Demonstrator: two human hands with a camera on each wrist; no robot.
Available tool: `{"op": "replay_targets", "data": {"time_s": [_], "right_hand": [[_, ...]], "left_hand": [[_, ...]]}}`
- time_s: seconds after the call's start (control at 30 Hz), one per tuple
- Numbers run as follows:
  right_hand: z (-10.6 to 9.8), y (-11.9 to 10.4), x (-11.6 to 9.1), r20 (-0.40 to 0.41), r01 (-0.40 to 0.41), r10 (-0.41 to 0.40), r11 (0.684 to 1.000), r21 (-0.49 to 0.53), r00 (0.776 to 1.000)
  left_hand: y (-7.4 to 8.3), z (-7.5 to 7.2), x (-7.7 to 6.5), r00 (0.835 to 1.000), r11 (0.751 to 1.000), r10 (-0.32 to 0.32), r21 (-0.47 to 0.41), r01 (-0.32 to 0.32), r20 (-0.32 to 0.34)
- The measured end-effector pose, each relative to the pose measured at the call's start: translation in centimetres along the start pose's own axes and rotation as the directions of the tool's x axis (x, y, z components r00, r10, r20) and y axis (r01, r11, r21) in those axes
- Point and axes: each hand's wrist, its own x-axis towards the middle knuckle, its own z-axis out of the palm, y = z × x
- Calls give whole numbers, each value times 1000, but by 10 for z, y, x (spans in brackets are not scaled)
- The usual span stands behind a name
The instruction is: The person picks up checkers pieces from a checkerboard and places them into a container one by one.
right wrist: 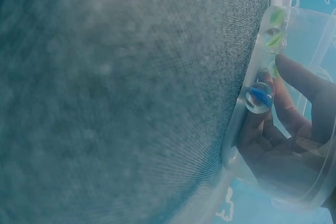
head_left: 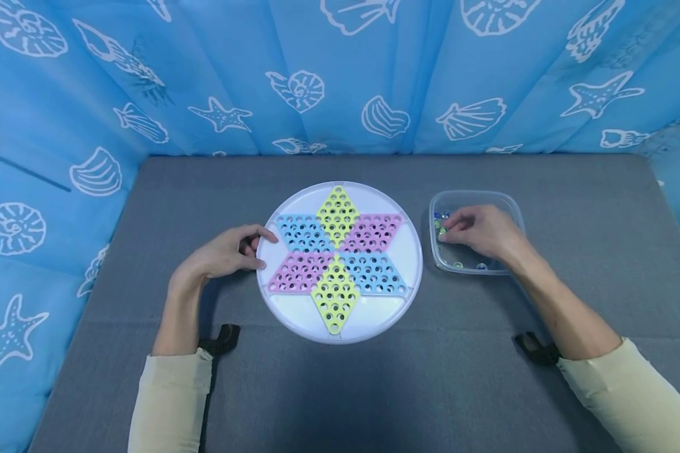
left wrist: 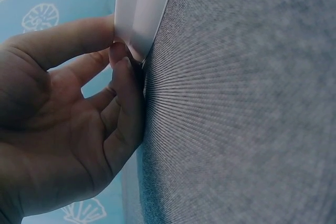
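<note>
A round white Chinese checkers board (head_left: pixel 284 313) lies flat, its six-pointed star in yellow, pink and blue dotted with holes. My left hand (head_left: pixel 226 251) holds its left rim, index finger over the top and thumb at the side. The left wrist view shows other fingers curled low against the white rim (left wrist: pixel 137 11). To the right, my right hand (head_left: pixel 487 231) reaches into a clear plastic box (head_left: pixel 490 195). Its thumb and fingertips pinch a green marble (right wrist: pixel 274 68) there, partly hidden by the fingers. A marble with a blue swirl (right wrist: pixel 259 97) lies close below those fingers.
More marbles sit in the box, green ones (right wrist: pixel 274 38) at its left side and a few along the front edge. Grey cloth (head_left: pixel 340 390) covers the table. A blue curtain with white shells (head_left: pixel 340 75) hangs behind and at both sides.
</note>
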Motion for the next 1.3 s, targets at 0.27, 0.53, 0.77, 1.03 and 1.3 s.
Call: {"op": "replay_targets", "data": {"time_s": [0.27,0.53,0.77,1.03,1.3], "right_hand": [[0,-2,-1,25,-5,5,1000,0,1000],[1,-3,0,43,-2,2,1000,7,999],[0,0,0,46,7,-7,1000,9,999],[-4,0,-6,3,20,-20,999,25,1000],[-6,-4,-18,-74,125,-121,991,48,990]], "left_hand": [[2,0,-2,1000,1000,-10,2,10,-8],[2,-1,-2,1000,1000,-24,-15,24,-4],[2,1,-1,1000,1000,-9,-25,10,2],[2,2,2,1000,1000,-10,-9,10,0],[1,0,-1,1000,1000,6,13,-6,15]]}}
